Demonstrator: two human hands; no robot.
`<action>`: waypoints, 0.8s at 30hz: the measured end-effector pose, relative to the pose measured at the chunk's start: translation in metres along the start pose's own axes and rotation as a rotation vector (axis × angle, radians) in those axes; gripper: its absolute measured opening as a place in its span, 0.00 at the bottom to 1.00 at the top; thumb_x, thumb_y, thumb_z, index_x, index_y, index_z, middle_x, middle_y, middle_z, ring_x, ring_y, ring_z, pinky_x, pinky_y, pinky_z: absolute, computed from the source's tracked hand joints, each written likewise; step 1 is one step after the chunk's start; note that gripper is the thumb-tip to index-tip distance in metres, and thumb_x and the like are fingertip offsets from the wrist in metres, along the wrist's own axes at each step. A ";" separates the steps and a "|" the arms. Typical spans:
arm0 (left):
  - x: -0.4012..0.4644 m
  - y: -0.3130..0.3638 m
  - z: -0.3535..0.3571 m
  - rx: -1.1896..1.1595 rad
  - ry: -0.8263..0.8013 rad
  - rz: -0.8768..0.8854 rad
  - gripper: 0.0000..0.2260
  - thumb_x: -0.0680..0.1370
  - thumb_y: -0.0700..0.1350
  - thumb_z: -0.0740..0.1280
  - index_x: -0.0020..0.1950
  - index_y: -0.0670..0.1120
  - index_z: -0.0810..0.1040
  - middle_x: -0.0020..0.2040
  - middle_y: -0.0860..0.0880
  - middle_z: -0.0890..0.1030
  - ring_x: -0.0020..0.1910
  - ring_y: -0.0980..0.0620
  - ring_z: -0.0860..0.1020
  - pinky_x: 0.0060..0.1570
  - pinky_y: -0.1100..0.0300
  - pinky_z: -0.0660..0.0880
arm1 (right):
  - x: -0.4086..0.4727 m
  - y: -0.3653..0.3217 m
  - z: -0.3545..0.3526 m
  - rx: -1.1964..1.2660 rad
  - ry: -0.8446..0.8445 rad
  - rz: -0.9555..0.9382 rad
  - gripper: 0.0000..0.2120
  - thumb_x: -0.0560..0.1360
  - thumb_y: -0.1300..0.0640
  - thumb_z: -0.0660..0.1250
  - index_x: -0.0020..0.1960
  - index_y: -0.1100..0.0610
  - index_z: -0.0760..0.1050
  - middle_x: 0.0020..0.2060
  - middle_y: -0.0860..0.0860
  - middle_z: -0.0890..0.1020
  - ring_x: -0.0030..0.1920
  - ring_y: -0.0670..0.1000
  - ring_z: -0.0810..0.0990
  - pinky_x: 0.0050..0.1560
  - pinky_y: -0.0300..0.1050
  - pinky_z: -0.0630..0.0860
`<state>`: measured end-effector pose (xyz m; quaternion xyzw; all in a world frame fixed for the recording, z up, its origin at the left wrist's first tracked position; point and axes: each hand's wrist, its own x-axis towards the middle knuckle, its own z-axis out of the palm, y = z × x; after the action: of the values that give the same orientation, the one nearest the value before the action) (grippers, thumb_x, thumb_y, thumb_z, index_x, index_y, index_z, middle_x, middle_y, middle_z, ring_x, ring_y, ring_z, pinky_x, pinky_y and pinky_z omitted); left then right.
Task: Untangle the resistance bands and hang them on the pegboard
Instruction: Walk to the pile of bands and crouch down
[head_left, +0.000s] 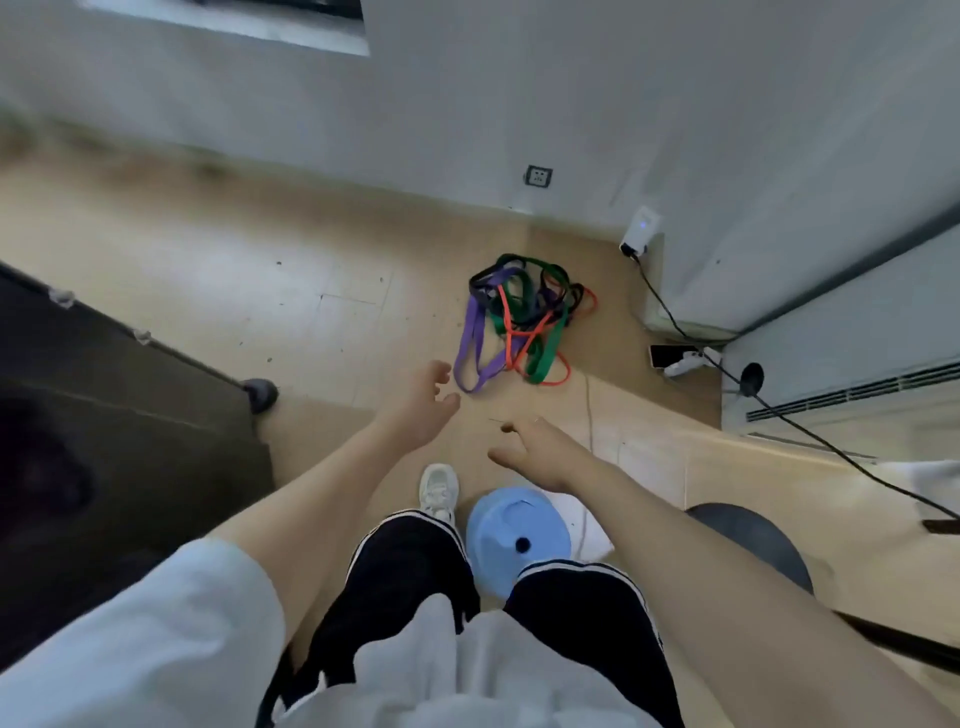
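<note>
A tangled heap of resistance bands (522, 322) lies on the tan floor near the wall corner: purple, green, orange and black loops knotted together. My left hand (426, 405) reaches forward with relaxed fingers, just short of the purple loop and holding nothing. My right hand (540, 449) is stretched out lower and to the right, fingers spread, also empty. No pegboard shows in this view.
A light blue round lid-like object (511, 540) sits by my feet. A dark table with a round foot (260, 392) stands at left. Black cables (810, 434), a white plug-in device (641, 234) and a power strip (685, 358) lie at right by a radiator.
</note>
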<state>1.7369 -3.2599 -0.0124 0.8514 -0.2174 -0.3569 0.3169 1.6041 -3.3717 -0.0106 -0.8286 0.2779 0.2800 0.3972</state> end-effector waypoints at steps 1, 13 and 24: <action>0.020 0.013 -0.010 0.020 -0.032 0.011 0.19 0.77 0.38 0.63 0.68 0.38 0.66 0.63 0.41 0.73 0.59 0.44 0.73 0.43 0.71 0.61 | 0.011 -0.004 -0.020 0.015 0.008 0.019 0.26 0.77 0.47 0.60 0.71 0.60 0.63 0.69 0.56 0.67 0.68 0.55 0.67 0.66 0.48 0.65; 0.225 0.109 -0.018 -0.208 -0.004 -0.130 0.17 0.79 0.36 0.59 0.68 0.38 0.65 0.64 0.41 0.72 0.49 0.53 0.70 0.33 0.71 0.64 | 0.161 0.065 -0.200 0.058 0.018 0.169 0.19 0.78 0.47 0.60 0.63 0.57 0.72 0.63 0.54 0.74 0.61 0.53 0.72 0.55 0.44 0.68; 0.443 0.012 0.126 -0.146 -0.082 -0.421 0.16 0.78 0.41 0.61 0.66 0.45 0.69 0.58 0.47 0.76 0.53 0.51 0.73 0.54 0.58 0.72 | 0.407 0.195 -0.185 -0.001 -0.163 0.179 0.26 0.79 0.45 0.56 0.73 0.56 0.62 0.71 0.53 0.67 0.71 0.53 0.63 0.68 0.47 0.63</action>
<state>1.9297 -3.5814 -0.2810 0.8377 -0.0211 -0.4641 0.2871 1.7965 -3.7223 -0.2901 -0.7752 0.3172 0.3810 0.3915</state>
